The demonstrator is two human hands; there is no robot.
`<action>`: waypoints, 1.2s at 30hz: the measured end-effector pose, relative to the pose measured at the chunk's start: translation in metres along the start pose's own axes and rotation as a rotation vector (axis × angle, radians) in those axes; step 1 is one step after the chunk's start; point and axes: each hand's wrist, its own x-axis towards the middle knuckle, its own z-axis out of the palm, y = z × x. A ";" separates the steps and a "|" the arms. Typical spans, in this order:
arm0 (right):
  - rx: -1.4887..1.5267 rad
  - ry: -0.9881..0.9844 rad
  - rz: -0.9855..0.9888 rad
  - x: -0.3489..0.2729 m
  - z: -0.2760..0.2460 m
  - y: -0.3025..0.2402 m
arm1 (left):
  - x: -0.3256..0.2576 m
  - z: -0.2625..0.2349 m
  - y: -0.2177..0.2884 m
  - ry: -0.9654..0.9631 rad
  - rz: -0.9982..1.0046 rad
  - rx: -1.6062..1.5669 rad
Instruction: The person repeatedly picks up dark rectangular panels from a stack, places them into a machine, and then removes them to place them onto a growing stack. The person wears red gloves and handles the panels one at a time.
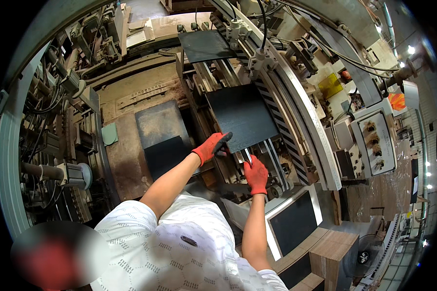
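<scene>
The setting is an industrial workshop filled with woodworking machinery. A curved metal guard rail [310,127] with black-and-white hazard striping runs diagonally across the centre. To the left stand dusty motors [65,174], cable bundles and steel frames, all coated in sawdust. A control box [374,141] with several knobs is mounted at the right. Stacks of brown boards [331,256] sit at the lower right, next to what appears to be a floor fan [365,256], though the lens distortion makes this uncertain. Ceiling lamps [411,49] give bright point lighting along the right edge.
</scene>
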 end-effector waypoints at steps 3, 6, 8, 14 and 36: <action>0.013 -0.003 0.005 -0.001 0.000 -0.001 | 0.003 -0.003 -0.004 -0.016 0.022 -0.018; -0.008 -0.020 0.016 -0.001 -0.004 -0.008 | 0.005 -0.008 -0.010 0.009 0.062 -0.021; -0.008 0.019 -0.010 -0.002 0.000 -0.003 | 0.004 -0.006 -0.008 -0.005 0.078 -0.020; -0.023 0.051 -0.012 -0.004 -0.004 -0.009 | -0.007 0.002 -0.002 -0.010 0.074 -0.092; 1.595 -0.026 0.607 -0.140 0.032 -0.059 | -0.100 -0.043 -0.050 -0.148 0.252 0.418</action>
